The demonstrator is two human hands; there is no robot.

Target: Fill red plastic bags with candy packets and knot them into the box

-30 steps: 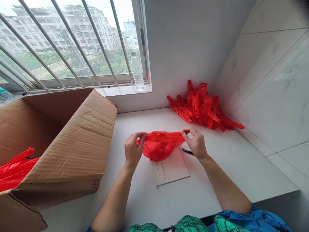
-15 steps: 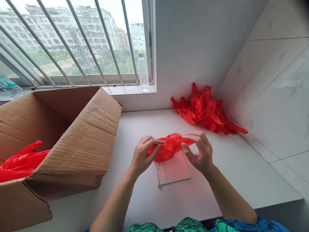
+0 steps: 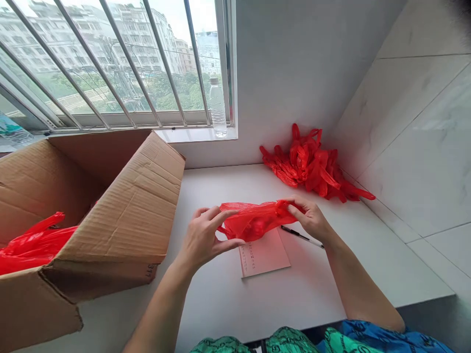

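Nearest: patterned green clothing [image 3: 228,344] at the bottom edge, then the white countertop [image 3: 221,304]. On it, a paper pad [image 3: 268,260] with handwritten columns of figures, its far part hidden under the work.

Left hand [image 3: 202,240]: thumb and forefinger spread apart, at the bag's left end. Thumb sits below the bag's lower edge, forefinger in front of the film. Can't tell if the other fingers touch film behind.

Right hand [image 3: 309,215]: thumb and fingers pinching the bunched right end.

Red plastic bag [image 3: 253,220]: between the hands, over the far part of the pad. Long axis runs left-right, roughly along the line joining the hands, right end slightly higher. Key relation: bag extends leftward from the right-hand pinch, free end inside the left hand's gap. Both hands are about equally close; only the right clearly grips.

Pen [image 3: 302,236]: on the counter right of the pad, below the right hand and partly under its wrist.

Left side: open cardboard box [image 3: 125,215], red plastic [image 3: 37,245] inside.

Far: heap of red bags [image 3: 309,162] in the back corner, against the wall. Clear bottle [image 3: 218,110] upright on the sill [image 3: 191,135], barred window [image 3: 164,63] behind.
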